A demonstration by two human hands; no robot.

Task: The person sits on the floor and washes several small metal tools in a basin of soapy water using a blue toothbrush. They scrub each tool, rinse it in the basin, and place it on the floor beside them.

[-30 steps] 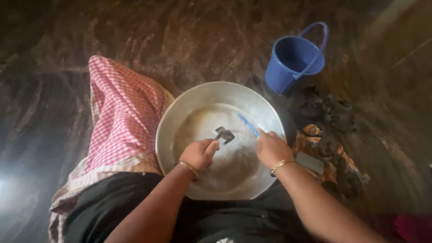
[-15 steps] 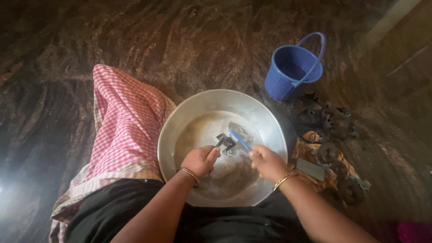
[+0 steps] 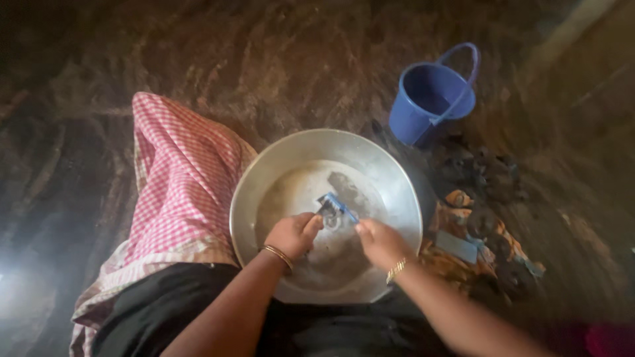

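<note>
Over the water in the basin, the left hand pinches a small dark part while the right hand grips a blue brush laid against it, bucket far right

Both hands are held over a round metal basin of cloudy water. A small dark part is pinched by the left hand; a blue brush is gripped by the right hand and laid against it. A pink checked cloth is seen left of the left hand. A blue bucket and dark parts are seen beyond the right hand.
</note>
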